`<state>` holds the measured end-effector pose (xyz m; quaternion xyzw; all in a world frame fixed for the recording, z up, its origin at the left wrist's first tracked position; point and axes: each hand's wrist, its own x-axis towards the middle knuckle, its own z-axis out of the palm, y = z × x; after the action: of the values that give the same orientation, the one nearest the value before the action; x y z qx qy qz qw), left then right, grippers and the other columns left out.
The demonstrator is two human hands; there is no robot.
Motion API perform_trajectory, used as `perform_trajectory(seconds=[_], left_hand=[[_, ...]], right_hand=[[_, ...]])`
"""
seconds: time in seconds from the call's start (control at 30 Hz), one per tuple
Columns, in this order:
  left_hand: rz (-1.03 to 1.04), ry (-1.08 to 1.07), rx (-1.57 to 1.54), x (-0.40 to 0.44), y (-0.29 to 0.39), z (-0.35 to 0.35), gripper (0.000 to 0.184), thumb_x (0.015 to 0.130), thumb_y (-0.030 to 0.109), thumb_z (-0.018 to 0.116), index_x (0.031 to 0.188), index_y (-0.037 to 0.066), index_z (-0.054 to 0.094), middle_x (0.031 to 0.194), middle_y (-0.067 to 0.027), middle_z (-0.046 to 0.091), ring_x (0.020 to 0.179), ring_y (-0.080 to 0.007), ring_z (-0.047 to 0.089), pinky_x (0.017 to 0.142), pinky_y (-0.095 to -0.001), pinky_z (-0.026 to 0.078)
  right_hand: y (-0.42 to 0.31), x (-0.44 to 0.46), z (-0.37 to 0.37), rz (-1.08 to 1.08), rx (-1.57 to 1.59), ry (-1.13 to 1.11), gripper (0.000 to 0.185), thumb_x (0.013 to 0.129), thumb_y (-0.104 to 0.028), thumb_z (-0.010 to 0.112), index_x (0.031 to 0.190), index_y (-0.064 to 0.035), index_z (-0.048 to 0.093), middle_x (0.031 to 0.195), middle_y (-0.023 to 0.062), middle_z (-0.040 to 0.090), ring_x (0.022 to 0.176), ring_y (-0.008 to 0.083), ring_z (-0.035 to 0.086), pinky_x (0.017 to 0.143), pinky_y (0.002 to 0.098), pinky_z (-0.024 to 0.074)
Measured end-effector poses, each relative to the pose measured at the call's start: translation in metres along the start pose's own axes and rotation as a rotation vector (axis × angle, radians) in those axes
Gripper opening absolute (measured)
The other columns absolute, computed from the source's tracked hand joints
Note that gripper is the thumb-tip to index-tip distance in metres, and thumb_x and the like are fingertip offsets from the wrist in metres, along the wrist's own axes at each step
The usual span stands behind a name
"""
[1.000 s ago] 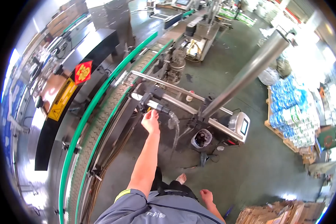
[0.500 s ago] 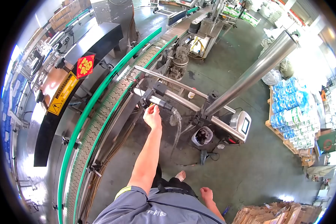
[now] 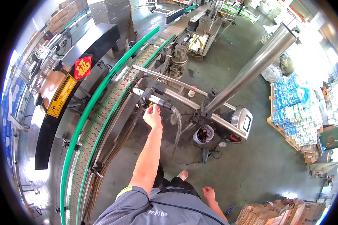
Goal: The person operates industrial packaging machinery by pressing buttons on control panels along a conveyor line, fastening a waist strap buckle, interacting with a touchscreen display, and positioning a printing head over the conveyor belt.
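Observation:
My left hand (image 3: 153, 117) is closed, fingertips pinched together just under the cylindrical metal print head (image 3: 158, 101). A small yellow bit shows at the fingertips, but whatever they pinch is too small to make out. The print head sits in a black clamp (image 3: 147, 93) beside the conveyor, and a clear-sleeved hose (image 3: 177, 122) hangs from its near end. Down by my right side, my right hand (image 3: 208, 194) hangs away from the equipment, fingers loosely curled, with nothing visible in it.
A curved slat conveyor (image 3: 101, 119) with green guide rails (image 3: 74, 144) runs along my left. A thick steel post (image 3: 251, 67) rises from the stand, near a screen unit (image 3: 242, 122). A lined bucket (image 3: 203, 134) stands below. Flattened cardboard (image 3: 281, 213) lies behind right.
The view has shifted slightly. My left hand stays pinched at the print head, with only a small change in its fingers. My right hand still hangs at my side.

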<state>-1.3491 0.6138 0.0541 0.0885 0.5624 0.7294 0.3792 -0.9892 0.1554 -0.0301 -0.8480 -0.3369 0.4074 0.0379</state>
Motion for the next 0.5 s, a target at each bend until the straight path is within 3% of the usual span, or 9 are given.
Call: perform_trajectory(seconds=[0.23,0.5], left_hand=[[0.202,0.017,0.198,0.008,-0.010,-0.003,0.008,0.090,0.002,0.074,0.098,0.000,0.076,0.085,-0.0027,0.073,0.071,-0.0091,0.066,0.069,-0.0234,0.053],[0.189,0.008,0.155,0.007,-0.006,-0.003,0.013,0.090,-0.001,0.073,0.103,0.001,0.074,0.087,-0.0023,0.073,0.074,-0.0097,0.065,0.069,-0.0240,0.053]], right_hand=[[-0.002,0.000,-0.002,-0.006,-0.021,0.001,0.039,0.085,-0.036,0.068,0.113,-0.0092,0.076,0.106,0.0134,0.077,0.102,0.0293,0.073,0.092,0.0394,0.0558],[0.000,0.004,0.001,-0.029,-0.003,0.038,0.034,0.087,-0.034,0.068,0.109,-0.0095,0.077,0.102,0.0121,0.078,0.096,0.0264,0.075,0.087,0.0371,0.0570]])
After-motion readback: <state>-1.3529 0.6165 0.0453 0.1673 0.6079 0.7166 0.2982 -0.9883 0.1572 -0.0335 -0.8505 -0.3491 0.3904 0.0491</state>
